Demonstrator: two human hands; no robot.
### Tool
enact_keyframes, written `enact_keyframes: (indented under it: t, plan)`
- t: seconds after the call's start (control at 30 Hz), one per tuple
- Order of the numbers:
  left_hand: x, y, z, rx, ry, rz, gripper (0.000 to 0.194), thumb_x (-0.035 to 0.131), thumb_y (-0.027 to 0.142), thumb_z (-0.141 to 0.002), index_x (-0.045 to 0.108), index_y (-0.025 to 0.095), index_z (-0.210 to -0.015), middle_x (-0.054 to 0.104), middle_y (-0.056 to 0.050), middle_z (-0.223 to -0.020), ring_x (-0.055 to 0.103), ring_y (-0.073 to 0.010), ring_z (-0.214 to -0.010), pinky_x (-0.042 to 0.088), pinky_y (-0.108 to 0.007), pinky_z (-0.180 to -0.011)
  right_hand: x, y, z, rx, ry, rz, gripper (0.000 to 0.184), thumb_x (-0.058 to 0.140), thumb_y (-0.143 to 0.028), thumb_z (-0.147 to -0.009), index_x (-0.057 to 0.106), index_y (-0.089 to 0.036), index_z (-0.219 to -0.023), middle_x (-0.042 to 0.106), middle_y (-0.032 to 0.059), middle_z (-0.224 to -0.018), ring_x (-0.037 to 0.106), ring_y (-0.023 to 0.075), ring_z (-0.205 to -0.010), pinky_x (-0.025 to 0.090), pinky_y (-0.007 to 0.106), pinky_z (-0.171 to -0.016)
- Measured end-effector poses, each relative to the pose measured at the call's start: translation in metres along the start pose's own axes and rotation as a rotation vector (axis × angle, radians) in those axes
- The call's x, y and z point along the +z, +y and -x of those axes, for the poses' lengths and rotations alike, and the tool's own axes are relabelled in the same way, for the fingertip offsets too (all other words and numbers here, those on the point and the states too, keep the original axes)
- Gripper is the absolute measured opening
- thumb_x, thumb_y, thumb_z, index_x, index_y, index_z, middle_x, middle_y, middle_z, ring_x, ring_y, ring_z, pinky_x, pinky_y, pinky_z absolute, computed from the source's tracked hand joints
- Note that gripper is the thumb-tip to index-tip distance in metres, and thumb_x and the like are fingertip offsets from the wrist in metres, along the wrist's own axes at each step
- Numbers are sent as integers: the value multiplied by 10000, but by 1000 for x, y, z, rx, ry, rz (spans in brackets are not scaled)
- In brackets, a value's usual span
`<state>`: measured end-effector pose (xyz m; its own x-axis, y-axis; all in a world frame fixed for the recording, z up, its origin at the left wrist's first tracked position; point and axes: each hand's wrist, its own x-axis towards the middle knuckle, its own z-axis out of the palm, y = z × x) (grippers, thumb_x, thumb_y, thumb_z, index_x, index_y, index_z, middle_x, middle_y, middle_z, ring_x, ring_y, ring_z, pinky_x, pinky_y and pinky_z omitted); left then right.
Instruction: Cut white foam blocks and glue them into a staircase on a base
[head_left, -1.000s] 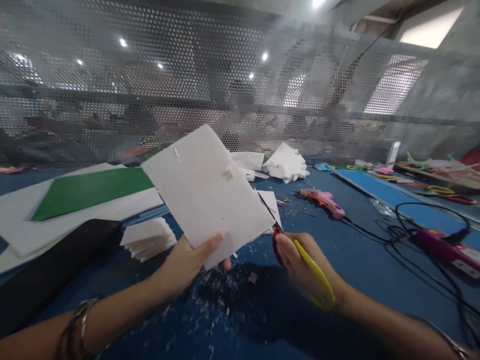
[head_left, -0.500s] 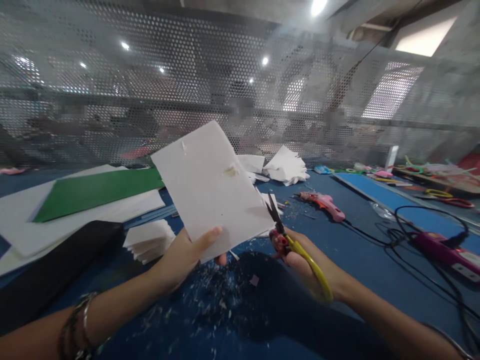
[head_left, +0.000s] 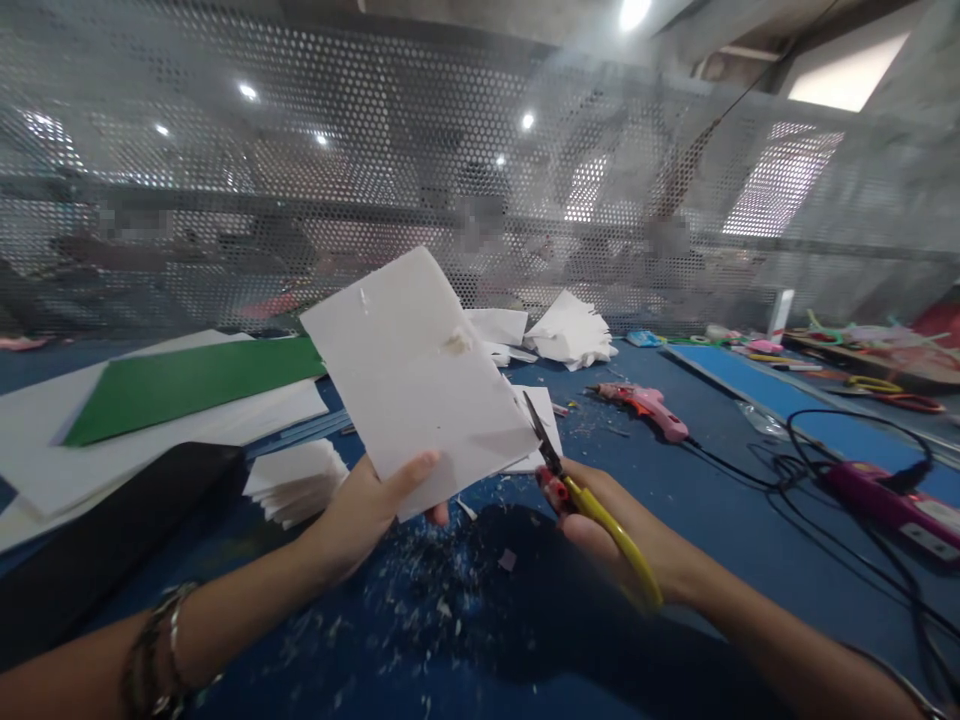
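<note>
My left hand [head_left: 382, 510] grips a white sheet of paper or thin card [head_left: 420, 380] by its lower edge, thumb on the front and fingers behind. The sheet is tilted above the table and bears a small smudge. In my right hand [head_left: 611, 525] is a pair of scissors [head_left: 611, 520] with yellow handles and dark blades. The blades point up and left, right at the sheet's lower right corner; whether they touch it I cannot tell. Something red shows by the fingers. Behind the sheet lies another white piece [head_left: 545, 425]. A stack of white pieces [head_left: 296, 480] sits beside my left wrist.
A pink glue gun [head_left: 649, 408] lies at right, its cable near a purple power strip [head_left: 892, 505]. A green sheet [head_left: 195, 385] rests on white sheets at left, behind a black case [head_left: 120, 540]. White scraps litter the blue table [head_left: 450, 640]. A perforated metal screen [head_left: 360, 150] stands behind.
The scissors have dropped slightly and moved a little left, their blades now closer together. The white sheet has shifted slightly left, showing more of the white piece behind it.
</note>
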<state>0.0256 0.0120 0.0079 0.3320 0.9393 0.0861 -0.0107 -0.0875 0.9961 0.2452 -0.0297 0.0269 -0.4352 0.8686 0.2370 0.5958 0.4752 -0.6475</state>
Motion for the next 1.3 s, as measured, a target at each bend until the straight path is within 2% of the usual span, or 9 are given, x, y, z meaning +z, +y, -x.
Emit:
enact_keyframes:
  t: [0.17, 0.43, 0.63, 0.9, 1.07, 1.17, 1.3]
  plan:
    - [-2, 1, 0, -33, -19, -50, 258, 517, 430, -686, 510, 181, -622, 549, 11, -421, 513, -127, -442, 413, -246, -527, -5, -4, 1, -4, -3, 64, 597, 243, -729, -722, 465, -177, -768, 484, 33, -675, 425, 133, -588, 373, 275, -529]
    - [4, 9, 6, -70, -103, -121, 298, 505, 437, -670, 507, 185, -511, 539, -9, -419, 483, -129, -424, 398, -246, -504, 6, 6, -1, 36, 25, -68, 526, 223, -689, -762, 343, -195, -629, 313, -46, -568, 258, 77, -504, 260, 226, -456]
    - [7, 1, 7, -86, -105, -64, 301, 496, 455, -697, 499, 183, -569, 525, 13, -414, 488, -127, -433, 385, -239, -508, 8, 1, -1, 59, 81, -126, 523, 241, -667, -775, 323, -200, -554, 324, -54, -487, 285, 59, -435, 247, 213, -410]
    - [9, -1, 4, -152, -59, 55, 308, 556, 467, -624, 488, 170, -669, 511, 36, -395, 468, -120, -409, 392, -241, -476, 8, 1, -2, 171, 80, -238, 531, 310, -693, -727, 310, -206, -516, 287, -70, -439, 369, 56, -337, 269, 187, -325]
    - [8, 0, 3, -115, -22, 92, 306, 551, 470, -633, 482, 173, -658, 500, 32, -396, 456, -112, -418, 397, -245, -486, 8, 8, -2, 122, 108, -183, 508, 329, -667, -740, 378, -193, -561, 351, -49, -479, 377, 73, -409, 342, 215, -404]
    - [7, -1, 2, -103, -29, 103, 312, 555, 466, -638, 489, 167, -701, 502, 34, -397, 459, -111, -415, 395, -243, -488, 5, 6, -1, 48, 84, -89, 519, 340, -698, -713, 431, -188, -687, 455, -4, -608, 429, 112, -540, 392, 246, -500]
    - [5, -5, 2, -89, -75, 121, 320, 571, 457, -650, 497, 163, -752, 512, 43, -399, 467, -111, -398, 393, -238, -481, 2, -1, 1, 30, 14, -9, 586, 314, -723, -704, 476, -178, -845, 535, 62, -771, 495, 169, -679, 421, 283, -592]
